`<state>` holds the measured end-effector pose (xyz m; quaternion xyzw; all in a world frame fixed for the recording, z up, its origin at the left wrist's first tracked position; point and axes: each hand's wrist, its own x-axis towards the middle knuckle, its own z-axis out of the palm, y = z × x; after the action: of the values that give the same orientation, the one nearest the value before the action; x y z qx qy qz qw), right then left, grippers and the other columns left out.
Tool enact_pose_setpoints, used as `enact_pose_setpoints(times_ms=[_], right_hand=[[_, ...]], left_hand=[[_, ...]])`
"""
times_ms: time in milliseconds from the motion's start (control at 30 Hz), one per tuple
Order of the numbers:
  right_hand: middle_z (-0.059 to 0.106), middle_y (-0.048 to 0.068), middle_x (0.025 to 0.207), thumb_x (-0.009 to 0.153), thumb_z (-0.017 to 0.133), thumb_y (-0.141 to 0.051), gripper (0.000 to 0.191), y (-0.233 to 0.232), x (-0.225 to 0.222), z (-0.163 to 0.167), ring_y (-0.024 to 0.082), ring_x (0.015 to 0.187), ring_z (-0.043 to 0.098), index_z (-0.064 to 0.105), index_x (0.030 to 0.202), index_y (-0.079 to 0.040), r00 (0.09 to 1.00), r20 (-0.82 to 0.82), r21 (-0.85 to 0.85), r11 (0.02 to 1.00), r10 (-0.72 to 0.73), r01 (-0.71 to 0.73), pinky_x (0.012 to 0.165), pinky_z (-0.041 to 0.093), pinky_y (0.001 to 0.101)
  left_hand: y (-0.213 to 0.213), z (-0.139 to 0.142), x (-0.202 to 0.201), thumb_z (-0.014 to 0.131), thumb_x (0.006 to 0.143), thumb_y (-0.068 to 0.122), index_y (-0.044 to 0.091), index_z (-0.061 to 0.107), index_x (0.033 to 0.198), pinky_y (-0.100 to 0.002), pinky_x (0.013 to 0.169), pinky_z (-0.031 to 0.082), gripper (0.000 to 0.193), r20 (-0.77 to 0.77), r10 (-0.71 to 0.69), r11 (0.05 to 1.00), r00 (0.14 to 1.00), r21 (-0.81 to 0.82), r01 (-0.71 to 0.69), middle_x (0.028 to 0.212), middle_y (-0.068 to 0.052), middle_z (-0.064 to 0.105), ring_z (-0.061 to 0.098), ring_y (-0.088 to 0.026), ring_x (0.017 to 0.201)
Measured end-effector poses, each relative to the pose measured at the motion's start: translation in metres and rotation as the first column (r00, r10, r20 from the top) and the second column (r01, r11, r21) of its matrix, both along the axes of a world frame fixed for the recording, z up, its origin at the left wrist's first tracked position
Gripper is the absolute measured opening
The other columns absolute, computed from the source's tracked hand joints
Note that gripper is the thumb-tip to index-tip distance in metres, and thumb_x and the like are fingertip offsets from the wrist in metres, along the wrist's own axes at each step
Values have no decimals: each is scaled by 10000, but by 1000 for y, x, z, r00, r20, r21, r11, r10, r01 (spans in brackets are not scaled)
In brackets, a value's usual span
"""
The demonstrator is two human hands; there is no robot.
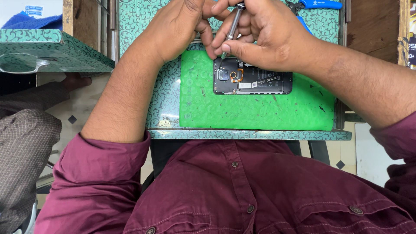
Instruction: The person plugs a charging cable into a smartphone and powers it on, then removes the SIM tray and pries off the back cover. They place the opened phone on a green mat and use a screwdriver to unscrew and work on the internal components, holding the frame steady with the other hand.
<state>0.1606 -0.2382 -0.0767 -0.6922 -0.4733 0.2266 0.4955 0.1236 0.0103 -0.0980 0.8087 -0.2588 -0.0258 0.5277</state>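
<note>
An opened black smartphone [255, 82] with its back cover off lies on a bright green mat [242, 108], camera module and a copper-coloured flex cable showing at its left end. My right hand [264, 30] grips a thin metal screwdriver [232, 27], its tip down at the phone's upper left corner. My left hand [182, 26] is curled beside it, fingertips touching the screwdriver shaft and the phone's top edge. Both hands cover the phone's far edge.
The mat rests on a small table with teal patterned covering [164, 99]. Blue-handled pliers [320, 4] lie at the table's far side. A glass-topped counter [43, 56] stands at left, and another person's checked-trousered leg [21, 138] is below it.
</note>
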Motion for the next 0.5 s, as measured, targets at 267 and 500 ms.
enact_pose_setpoints(times_ms=[267,500], right_hand=[[707,120,1188,1075,625,60,399,0,-12,14,198,1145,754,393,1382,-45,933,351,5,996,85,-93,1008,645,326],[741,47,1108,980,773,-71,413,4,-17,17,210,1033,752,524,1306,-126,776,627,-53,998,64,-39,875,599,342]], left_hand=[[4,-8,3,65,1044,806,56,739,1203,-308,787,565,1021,103,60,995,993,68,-67,874,-78,738,752,-186,862],[0,-8,2,83,997,848,77,764,1237,-277,692,537,1056,66,3,1000,998,-21,-1,861,-56,745,704,-159,791]])
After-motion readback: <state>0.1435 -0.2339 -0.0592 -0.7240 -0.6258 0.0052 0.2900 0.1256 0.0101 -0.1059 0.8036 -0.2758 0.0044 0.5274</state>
